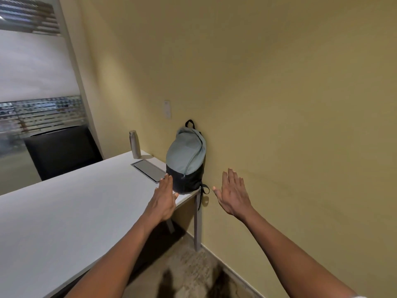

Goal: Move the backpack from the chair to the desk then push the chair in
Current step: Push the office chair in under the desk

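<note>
The grey-green backpack point(185, 160) with a black base stands upright on the near right corner of the white desk point(71, 209), leaning against the yellow wall. A black strap hangs off the desk corner. My left hand point(164, 200) hovers over the desk edge just left of the backpack's base, fingers apart and holding nothing. My right hand point(233, 193) is held out to the right of the backpack, off the desk, also open with nothing in it. A black chair point(62, 151) stands at the far side of the desk.
A metal bottle point(135, 144) stands near the wall on the desk. A grey cable hatch point(149, 169) lies flush in the desktop beside the backpack. The desk's leg point(197, 222) stands by the wall. Frosted glass panels fill the left side. Carpet lies below.
</note>
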Tool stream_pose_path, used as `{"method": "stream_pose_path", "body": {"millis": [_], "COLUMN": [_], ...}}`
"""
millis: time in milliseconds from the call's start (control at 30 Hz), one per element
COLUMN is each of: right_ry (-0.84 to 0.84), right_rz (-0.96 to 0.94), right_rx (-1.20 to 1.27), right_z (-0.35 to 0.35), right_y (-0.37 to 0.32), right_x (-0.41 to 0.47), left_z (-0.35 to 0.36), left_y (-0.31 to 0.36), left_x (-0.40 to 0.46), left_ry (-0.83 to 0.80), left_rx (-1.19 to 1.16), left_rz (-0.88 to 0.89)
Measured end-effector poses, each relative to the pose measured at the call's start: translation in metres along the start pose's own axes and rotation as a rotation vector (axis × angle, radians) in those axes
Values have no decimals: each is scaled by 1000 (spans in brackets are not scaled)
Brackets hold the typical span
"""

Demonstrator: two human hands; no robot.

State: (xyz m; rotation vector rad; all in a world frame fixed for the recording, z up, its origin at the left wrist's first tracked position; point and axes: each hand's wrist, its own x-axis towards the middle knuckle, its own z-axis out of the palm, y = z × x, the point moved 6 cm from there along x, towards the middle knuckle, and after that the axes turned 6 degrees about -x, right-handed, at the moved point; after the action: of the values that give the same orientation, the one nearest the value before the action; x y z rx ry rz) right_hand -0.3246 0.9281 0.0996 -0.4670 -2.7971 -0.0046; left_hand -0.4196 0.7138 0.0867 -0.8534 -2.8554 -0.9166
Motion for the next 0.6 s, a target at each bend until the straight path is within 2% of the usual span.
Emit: {"method": "stream_pose_path", "body": {"millis": [367,600], "right_ry": [8,41], "right_rz": [115,106], "right_rx": [48,9], "right_z": [-39,-65], "right_y": [-85,-121], "right_x": [-134,-179], "left_z": [-52,-88], "left_y": [-43,-57], "left_x": [-126,-159], "left_ry": [-67,-57], "left_rx": [11,-6], "left_rz": [66,55]}}
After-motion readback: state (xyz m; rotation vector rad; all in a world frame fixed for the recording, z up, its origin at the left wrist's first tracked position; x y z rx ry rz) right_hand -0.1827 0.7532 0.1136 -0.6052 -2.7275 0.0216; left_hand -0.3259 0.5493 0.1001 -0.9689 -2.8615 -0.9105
